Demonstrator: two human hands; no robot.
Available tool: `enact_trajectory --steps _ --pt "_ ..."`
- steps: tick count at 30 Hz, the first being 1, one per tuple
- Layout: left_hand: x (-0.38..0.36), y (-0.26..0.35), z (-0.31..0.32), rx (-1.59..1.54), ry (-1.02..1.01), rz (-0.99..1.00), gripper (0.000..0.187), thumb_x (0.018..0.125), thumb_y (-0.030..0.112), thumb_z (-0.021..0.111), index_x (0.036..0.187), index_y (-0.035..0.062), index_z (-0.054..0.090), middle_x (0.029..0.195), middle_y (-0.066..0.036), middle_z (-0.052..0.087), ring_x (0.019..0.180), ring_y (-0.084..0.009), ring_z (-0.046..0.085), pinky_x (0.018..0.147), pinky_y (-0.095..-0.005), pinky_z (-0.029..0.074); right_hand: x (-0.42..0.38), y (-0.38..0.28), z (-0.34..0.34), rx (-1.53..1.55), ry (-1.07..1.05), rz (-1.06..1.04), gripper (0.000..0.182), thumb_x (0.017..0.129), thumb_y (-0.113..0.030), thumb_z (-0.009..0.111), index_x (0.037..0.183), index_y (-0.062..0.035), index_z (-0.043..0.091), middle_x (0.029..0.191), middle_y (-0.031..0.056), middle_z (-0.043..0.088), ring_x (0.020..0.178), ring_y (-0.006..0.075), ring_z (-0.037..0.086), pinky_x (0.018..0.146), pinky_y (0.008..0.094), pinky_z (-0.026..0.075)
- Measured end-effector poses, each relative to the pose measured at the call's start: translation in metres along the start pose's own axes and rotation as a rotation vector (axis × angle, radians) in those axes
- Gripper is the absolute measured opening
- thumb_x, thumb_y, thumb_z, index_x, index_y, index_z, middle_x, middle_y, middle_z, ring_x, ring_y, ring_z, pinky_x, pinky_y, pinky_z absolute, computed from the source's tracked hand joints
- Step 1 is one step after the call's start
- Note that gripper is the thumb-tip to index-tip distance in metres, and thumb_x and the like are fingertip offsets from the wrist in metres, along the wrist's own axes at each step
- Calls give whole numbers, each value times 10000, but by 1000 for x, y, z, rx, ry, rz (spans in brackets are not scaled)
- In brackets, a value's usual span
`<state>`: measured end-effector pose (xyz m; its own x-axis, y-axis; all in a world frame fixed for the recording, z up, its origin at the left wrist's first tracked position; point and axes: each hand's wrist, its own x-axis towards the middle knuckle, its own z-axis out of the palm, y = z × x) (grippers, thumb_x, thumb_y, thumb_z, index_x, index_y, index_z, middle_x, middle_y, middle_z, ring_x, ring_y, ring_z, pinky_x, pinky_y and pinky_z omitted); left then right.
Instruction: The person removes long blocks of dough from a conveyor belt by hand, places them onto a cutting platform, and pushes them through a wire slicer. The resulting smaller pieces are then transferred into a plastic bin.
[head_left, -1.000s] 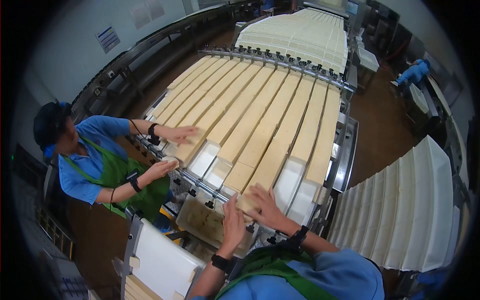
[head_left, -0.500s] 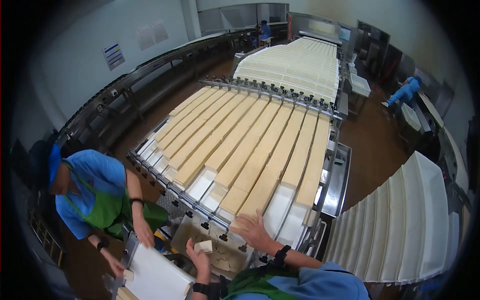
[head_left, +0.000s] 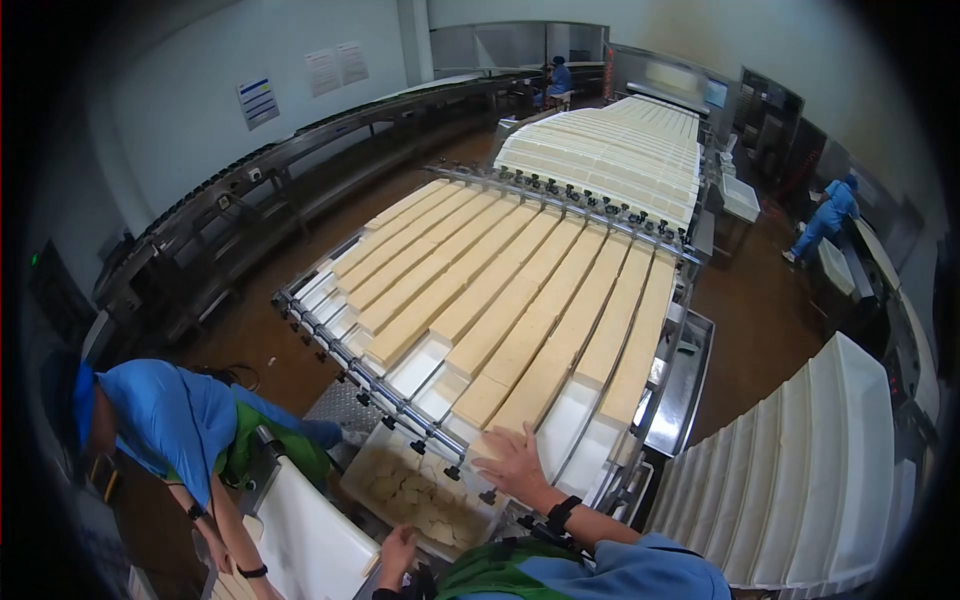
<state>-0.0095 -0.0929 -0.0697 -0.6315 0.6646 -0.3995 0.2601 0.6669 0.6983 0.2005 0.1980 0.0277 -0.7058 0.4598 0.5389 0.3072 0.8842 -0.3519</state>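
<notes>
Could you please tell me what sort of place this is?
Probably a food-processing workroom: pale blocks lie in long rows on what looks like a conveyor, a bin holds broken pieces, and a co-worker wears a green apron.

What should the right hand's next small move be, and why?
Probably close its fingers around the pale piece and lift it: the right hand lies over that piece, which sits by the front metal bar, within easy grasp.
</notes>
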Motion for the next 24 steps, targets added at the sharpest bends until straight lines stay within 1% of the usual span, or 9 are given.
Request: enact_trajectory --steps 1,4,6,9,13,15,19,21,24 --pt "-6 0 -2 -1 2 -2 405 926 222 705 1295 62 662 1207 -209 711 1143 -365 680 1005 -416 526 -1 0 1 -14 -4 8 273 797 -296 824 1066 -298 775 1387 54 595 1387 276 477 1193 694 222" --pt "-17 -11 -4 -134 21 -5 378 948 184 695 1299 47 658 1200 -172 731 1111 -293 707 972 -379 545 -2 0 3 -45 2 3 284 790 -304 829 1068 -300 773 1388 50 595 1383 268 479 1196 690 223" --pt "-19 -23 -4 -362 5 -53 374 963 148 689 1318 40 645 1207 -132 727 1098 -230 694 955 -363 548 -1 1 3 -42 7 0 279 792 -300 829 1065 -296 774 1387 48 594 1380 267 482 1196 687 224" --pt "-31 -21 -9 -339 -58 -134 361 1012 113 641 1354 8 589 1180 -105 695 1069 -190 671 913 -333 563 -2 0 5 -35 15 -1 264 798 -291 824 1058 -289 776 1379 48 594 1372 265 489 1195 682 231" --pt "-47 -9 -8 -501 -40 -213 392 985 149 679 1357 44 612 1220 -129 709 1084 -208 679 915 -346 560 -2 1 7 -39 49 -8 225 821 -266 806 1044 -275 778 1358 49 599 1363 258 497 1191 674 241" --pt "-47 -15 -5 -440 -53 -102 384 994 152 671 1358 47 610 1214 -131 710 1101 -202 675 916 -346 565 -2 0 7 -41 42 -8 219 829 -254 798 1046 -273 777 1356 51 600 1359 263 501 1189 675 241" --pt "-26 -54 13 -397 -61 -104 380 1004 162 665 1359 41 606 1219 -124 709 1117 -207 671 950 -349 557 -3 3 11 -34 53 2 214 846 -227 779 1055 -270 776 1356 64 605 1344 287 513 1188 677 238" --pt "-28 -70 21 -341 -48 -44 390 1006 190 670 1353 25 603 1214 -122 711 1122 -204 670 979 -346 537 -3 6 11 -34 56 -14 215 848 -223 776 1058 -269 775 1360 69 607 1340 295 516 1187 678 239" --pt "-48 -26 8 -343 -27 -13 408 1000 239 681 1341 28 607 1211 -133 712 1112 -220 676 996 -349 524 -5 8 20 -49 85 -23 226 846 -212 774 1066 -263 770 1369 77 608 1338 308 520 1184 683 239"
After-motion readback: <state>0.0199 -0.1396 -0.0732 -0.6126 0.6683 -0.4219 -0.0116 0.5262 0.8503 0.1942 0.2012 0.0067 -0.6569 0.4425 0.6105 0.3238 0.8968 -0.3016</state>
